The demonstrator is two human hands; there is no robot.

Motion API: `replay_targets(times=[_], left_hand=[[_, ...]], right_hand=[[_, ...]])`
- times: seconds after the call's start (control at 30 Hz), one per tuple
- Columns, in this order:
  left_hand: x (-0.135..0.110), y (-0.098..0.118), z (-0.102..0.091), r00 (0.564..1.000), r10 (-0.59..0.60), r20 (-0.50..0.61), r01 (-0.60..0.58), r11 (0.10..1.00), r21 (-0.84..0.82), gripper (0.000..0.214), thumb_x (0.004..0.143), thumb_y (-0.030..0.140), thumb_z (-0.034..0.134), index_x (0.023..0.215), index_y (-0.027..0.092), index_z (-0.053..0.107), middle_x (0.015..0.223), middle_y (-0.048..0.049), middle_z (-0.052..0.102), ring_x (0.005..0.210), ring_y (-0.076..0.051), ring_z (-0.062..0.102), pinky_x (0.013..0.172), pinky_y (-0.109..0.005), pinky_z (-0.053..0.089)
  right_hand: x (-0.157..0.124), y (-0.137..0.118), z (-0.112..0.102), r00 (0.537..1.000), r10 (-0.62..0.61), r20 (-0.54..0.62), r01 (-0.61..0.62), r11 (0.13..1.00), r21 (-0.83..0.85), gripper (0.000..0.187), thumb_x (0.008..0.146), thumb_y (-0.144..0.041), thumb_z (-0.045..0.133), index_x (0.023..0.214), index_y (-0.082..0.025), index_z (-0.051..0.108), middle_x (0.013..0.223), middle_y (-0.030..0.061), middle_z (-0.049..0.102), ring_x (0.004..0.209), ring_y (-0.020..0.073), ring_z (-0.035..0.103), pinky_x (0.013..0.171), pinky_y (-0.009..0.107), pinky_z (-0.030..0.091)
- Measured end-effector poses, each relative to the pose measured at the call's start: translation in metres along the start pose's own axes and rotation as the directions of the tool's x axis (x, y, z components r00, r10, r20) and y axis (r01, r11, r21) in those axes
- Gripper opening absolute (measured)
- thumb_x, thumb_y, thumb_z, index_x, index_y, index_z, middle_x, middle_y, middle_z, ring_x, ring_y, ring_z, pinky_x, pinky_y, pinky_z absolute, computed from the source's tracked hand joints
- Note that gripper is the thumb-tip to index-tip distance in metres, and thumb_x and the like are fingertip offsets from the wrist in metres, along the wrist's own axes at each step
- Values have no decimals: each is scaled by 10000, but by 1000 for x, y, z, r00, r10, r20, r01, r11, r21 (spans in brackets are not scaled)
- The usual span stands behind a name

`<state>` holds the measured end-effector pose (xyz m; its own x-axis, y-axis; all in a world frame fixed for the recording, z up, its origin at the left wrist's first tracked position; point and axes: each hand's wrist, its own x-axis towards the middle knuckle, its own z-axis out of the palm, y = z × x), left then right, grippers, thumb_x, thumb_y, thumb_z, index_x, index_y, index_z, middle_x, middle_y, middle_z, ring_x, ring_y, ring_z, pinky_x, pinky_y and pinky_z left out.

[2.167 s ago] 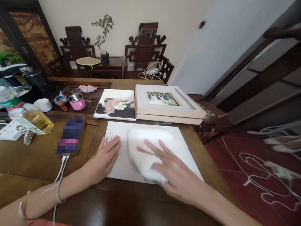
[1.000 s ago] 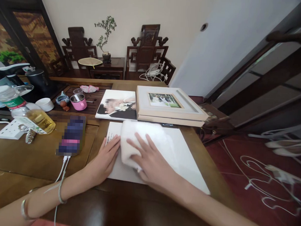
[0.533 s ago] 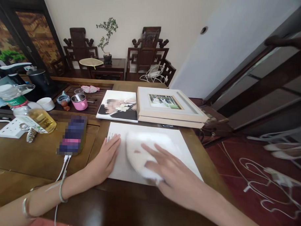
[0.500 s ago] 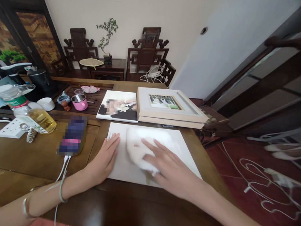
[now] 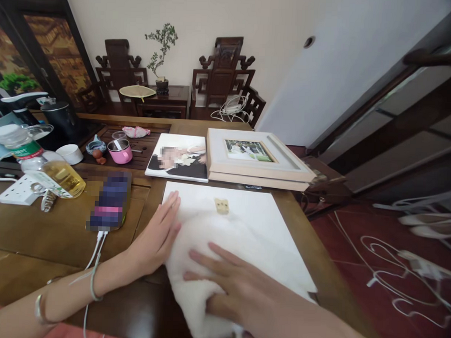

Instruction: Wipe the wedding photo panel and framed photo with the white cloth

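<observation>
A white rectangular board (image 5: 278, 240) lies flat on the wooden table, with a small tan plate (image 5: 221, 206) dotted with dark holes near its upper middle. Along the board's left edge rests my left hand (image 5: 154, 240), its fingers stretched out and lying together. My right hand (image 5: 239, 292) presses a fluffy white cloth (image 5: 188, 236) onto the near part of the board. The right fingers are spread over the cloth, and its folds bunch round my thumb. Part of the cloth hangs past the board's near edge, which it hides.
Behind the board are a photo panel (image 5: 174, 160) and stacked picture frames (image 5: 255, 172). To the left stand a phone (image 5: 111, 199) on charging cables, an oil bottle (image 5: 64, 178), a power strip (image 5: 17, 191) and a pink cup (image 5: 120, 153). White cables (image 5: 384, 285) lie on the right-hand floor.
My right hand has drawn the cloth toward me, from the board's middle to its near edge. The tan plate is now uncovered. My left hand stays at the left edge.
</observation>
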<state>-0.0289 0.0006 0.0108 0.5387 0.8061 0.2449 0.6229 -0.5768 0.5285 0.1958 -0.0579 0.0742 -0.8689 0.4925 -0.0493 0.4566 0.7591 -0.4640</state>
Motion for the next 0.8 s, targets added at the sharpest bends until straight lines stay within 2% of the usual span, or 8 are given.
replay_targets(times=[0.1, 0.2, 0.3, 0.37, 0.47, 0.57, 0.67, 0.8], left_hand=[[0, -1, 2, 993, 24, 116, -36, 995, 96, 472, 1011, 315, 231, 1457, 166, 273, 1534, -127, 264, 1433, -248, 168, 1155, -520, 147], [0, -3, 5, 988, 22, 156, -49, 985, 168, 455, 1007, 286, 251, 1430, 132, 317, 1496, -155, 339, 1424, -250, 204, 1150, -537, 140], [-1, -4, 7, 989, 34, 146, -60, 981, 184, 459, 993, 231, 286, 1442, 138, 287, 1495, -163, 337, 1422, -255, 207, 1145, -542, 152], [-1, -4, 7, 990, 42, 136, -65, 982, 176, 484, 983, 207, 305, 1461, 158, 245, 1499, -157, 331, 1421, -257, 212, 1144, -544, 147], [0, -3, 6, 991, 43, 124, -63, 985, 159, 503, 975, 199, 320, 1470, 177, 232, 1488, -142, 354, 1415, -259, 234, 1148, -540, 139], [1, -2, 5, 992, 32, 120, -49, 988, 146, 499, 968, 200, 335, 1461, 190, 258, 1468, -123, 388, 1404, -258, 267, 1153, -529, 144], [0, -4, 5, 991, 33, 131, -54, 986, 158, 484, 973, 203, 325, 1453, 173, 271, 1477, -136, 369, 1407, -258, 257, 1152, -534, 138], [-2, -6, 7, 989, 48, 139, -72, 981, 178, 457, 984, 222, 310, 1435, 149, 297, 1497, -156, 333, 1421, -252, 215, 1150, -536, 148]], right_hand=[[-16, 9, -18, 991, 126, -36, -128, 991, -33, 483, 561, -30, 438, 927, -251, 663, 1326, 32, 577, 1347, 194, 359, 1118, 350, 307], [-14, 35, -27, 964, 245, -101, -253, 964, -76, 478, 588, -20, 417, 943, -244, 645, 1280, 41, 609, 1303, 247, 430, 1049, 414, 399], [8, 61, -29, 919, 343, -193, -357, 933, -38, 414, 688, -51, 402, 1006, -205, 618, 1275, 106, 595, 1222, 317, 502, 915, 479, 478], [32, 70, -29, 915, 336, -224, -338, 941, 30, 349, 745, -72, 391, 979, -205, 614, 1169, 92, 648, 1160, 306, 543, 915, 473, 464], [68, 73, -27, 926, 286, -247, -275, 958, 80, 344, 779, -58, 374, 940, -252, 609, 1013, -2, 689, 1057, 238, 590, 993, 437, 396], [87, 71, -27, 919, 291, -264, -277, 957, 89, 338, 789, -67, 375, 933, -263, 609, 973, -18, 689, 975, 227, 608, 932, 408, 434], [74, 74, -30, 900, 328, -286, -315, 945, 93, 302, 812, -114, 374, 930, -249, 617, 954, 6, 693, 938, 237, 613, 807, 358, 492], [19, 93, -29, 842, 407, -354, -416, 908, 55, 337, 848, -184, 353, 1013, -241, 642, 1072, 49, 691, 1029, 293, 611, 834, 419, 503]])
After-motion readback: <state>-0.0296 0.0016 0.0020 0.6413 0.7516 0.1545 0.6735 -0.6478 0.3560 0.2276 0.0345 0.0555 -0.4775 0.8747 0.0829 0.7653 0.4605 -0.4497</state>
